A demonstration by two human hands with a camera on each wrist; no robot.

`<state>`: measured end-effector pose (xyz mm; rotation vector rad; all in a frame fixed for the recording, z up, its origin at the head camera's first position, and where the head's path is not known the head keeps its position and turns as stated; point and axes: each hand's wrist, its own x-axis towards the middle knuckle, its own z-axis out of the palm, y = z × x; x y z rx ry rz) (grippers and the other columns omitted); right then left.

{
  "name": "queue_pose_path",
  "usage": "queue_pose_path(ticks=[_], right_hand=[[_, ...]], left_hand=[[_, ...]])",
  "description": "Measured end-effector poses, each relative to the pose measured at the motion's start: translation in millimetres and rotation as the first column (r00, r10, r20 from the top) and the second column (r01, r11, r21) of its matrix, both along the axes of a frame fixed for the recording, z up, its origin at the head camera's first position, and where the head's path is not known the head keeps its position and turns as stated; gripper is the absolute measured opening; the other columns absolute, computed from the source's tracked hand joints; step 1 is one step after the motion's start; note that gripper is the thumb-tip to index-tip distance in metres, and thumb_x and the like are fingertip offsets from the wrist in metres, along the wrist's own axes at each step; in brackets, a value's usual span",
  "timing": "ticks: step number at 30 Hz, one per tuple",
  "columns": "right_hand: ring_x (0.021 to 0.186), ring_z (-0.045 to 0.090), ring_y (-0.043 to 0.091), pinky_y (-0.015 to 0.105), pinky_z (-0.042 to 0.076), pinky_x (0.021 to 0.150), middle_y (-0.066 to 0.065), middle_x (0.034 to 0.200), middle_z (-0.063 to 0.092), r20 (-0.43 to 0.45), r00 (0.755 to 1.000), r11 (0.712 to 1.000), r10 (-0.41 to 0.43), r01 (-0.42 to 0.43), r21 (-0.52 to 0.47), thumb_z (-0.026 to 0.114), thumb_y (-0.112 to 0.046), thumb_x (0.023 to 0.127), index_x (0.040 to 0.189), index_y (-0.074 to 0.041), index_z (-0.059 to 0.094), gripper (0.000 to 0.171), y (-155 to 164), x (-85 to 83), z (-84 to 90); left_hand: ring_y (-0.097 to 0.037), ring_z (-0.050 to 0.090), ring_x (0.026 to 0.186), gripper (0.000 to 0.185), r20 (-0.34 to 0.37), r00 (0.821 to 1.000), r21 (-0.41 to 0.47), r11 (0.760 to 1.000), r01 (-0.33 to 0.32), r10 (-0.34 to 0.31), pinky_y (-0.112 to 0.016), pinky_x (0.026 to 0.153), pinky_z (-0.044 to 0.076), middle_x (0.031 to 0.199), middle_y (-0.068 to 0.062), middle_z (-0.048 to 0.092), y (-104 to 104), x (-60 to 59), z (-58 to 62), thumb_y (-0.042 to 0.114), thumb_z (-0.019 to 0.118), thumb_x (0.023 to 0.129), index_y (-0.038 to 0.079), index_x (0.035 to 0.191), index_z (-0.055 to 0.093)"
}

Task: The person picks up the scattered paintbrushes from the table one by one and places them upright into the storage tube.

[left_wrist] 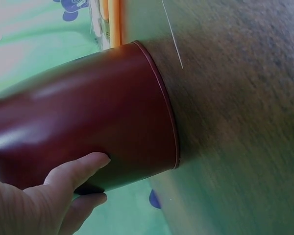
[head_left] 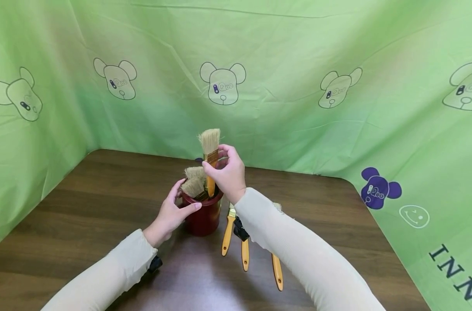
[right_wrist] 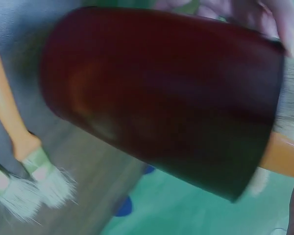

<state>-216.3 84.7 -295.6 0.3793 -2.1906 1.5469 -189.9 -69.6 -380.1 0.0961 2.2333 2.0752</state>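
Left hand (head_left: 169,214) fingers wrap the dark red cup (head_left: 203,216); right hand (head_left: 227,172) fingers pinch an upright paintbrush (head_left: 210,160) above it.

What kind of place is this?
Probably a makeshift recording corner, not a real workshop: a green bear-print cloth hangs around a wooden table holding only a red cup of paintbrushes.

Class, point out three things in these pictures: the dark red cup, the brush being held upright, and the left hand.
dark red cup (head_left: 204,218), head view, front wall.
upright brush (head_left: 210,141), head view, bristles.
left hand (head_left: 169,214), head view, back of hand.
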Motion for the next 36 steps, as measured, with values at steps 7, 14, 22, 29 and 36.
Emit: queue_pose_path(ticks=[7,14,22,29,36], right_hand=[[0.08,0.058,0.025,0.029,0.051,0.068,0.016,0.095,0.058,0.023,1.0,0.999,-0.01,0.011,-0.044,0.075,-0.004,0.076,0.118,0.004,0.054,0.048,1,0.9,-17.4],[0.082,0.058,0.027,0.033,0.052,0.072,0.017,0.097,0.058,0.007,1.0,0.999,-0.016,0.017,-0.044,0.075,-0.004,0.076,0.119,0.004,0.054,0.049,3,0.5,-19.5],[0.102,0.053,0.031,0.041,0.047,0.089,0.02,0.108,0.054,-0.048,0.997,0.998,0.054,-0.054,0.011,0.079,-0.006,0.072,0.126,0.004,0.051,0.062,20,0.6,-16.8],[0.101,0.052,0.034,0.046,0.048,0.09,0.02,0.108,0.053,0.038,0.997,0.998,-0.063,0.064,-0.029,0.08,-0.008,0.073,0.127,0.006,0.049,0.064,64,3.3,-25.3],[0.095,0.055,0.038,0.037,0.044,0.083,0.022,0.107,0.053,0.11,0.956,0.962,-0.271,0.266,0.061,0.076,-0.009,0.078,0.125,0.005,0.05,0.056,127,15.7,-53.0]], left_hand=[[-0.035,0.048,0.117,0.08,-0.027,1.0,0.016,1.0,-0.009,0.009,-0.036,0.083,0.046,0.133,-0.021,0.045,1,0.9,-1.1,0.009,0.071,0.083,0.012,0.15,0.026],[-0.035,0.046,0.12,0.081,-0.006,1.0,0.025,1.0,-0.002,0.002,-0.036,0.084,0.047,0.135,-0.021,0.043,1,1.1,0.9,0.008,0.069,0.084,0.013,0.151,0.023],[-0.027,0.051,0.095,0.081,0.021,1.0,0.004,1.0,-0.014,0.014,-0.036,0.057,0.049,0.132,-0.018,0.041,1,1.1,0.6,0.01,0.07,0.084,0.017,0.15,0.025],[-0.03,0.048,0.101,0.082,0.027,0.999,0.012,1.0,-0.019,0.019,-0.036,0.058,0.05,0.133,-0.019,0.038,2,1.1,-0.3,0.01,0.07,0.083,0.017,0.151,0.024],[-0.032,0.046,0.107,0.082,0.041,0.999,0.027,0.999,-0.019,0.018,-0.036,0.06,0.05,0.135,-0.018,0.037,3,1.0,-2.0,0.009,0.07,0.084,0.018,0.151,0.024]])
